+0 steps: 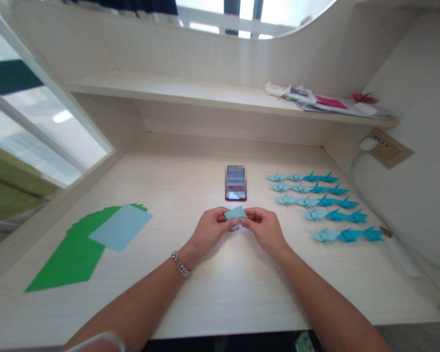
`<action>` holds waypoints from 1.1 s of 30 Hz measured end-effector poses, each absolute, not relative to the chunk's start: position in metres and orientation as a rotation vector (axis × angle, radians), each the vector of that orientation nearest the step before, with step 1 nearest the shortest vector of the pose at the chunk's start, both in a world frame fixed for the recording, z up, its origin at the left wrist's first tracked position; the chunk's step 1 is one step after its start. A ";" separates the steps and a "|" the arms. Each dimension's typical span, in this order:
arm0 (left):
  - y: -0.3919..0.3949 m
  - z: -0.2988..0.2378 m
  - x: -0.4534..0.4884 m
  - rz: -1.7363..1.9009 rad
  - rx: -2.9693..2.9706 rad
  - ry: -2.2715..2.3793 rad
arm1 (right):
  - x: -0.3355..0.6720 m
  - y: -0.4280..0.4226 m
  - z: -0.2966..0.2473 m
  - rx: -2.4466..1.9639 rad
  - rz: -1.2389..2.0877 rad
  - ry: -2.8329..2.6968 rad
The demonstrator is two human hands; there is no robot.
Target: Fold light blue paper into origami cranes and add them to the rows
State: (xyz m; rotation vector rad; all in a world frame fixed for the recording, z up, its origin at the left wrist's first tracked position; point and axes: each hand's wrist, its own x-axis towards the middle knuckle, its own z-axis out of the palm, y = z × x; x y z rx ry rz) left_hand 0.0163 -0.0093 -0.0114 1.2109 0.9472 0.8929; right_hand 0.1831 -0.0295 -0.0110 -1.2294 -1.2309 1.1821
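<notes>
My left hand [211, 228] and my right hand [264, 226] meet over the middle of the pale wooden desk [220, 293], both pinching a small folded piece of light blue paper [236, 213] held just above the surface. The left fingers grip its left edge and the right fingers its right edge. A metal bracelet [180, 264] circles my left wrist.
A phone [236, 184] lies just beyond the hands. To the right lie rows of several blue and teal paper cranes [324, 203]. At left, a light blue sheet [120, 227] rests on a stack of green sheets [67, 259]. A shelf [205, 93] holds papers [326, 103]. A wall socket [384, 148] sits at right.
</notes>
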 end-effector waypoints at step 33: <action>-0.009 -0.013 0.015 0.987 1.198 0.973 | 0.176 -0.028 -0.020 -1.221 1.282 -1.137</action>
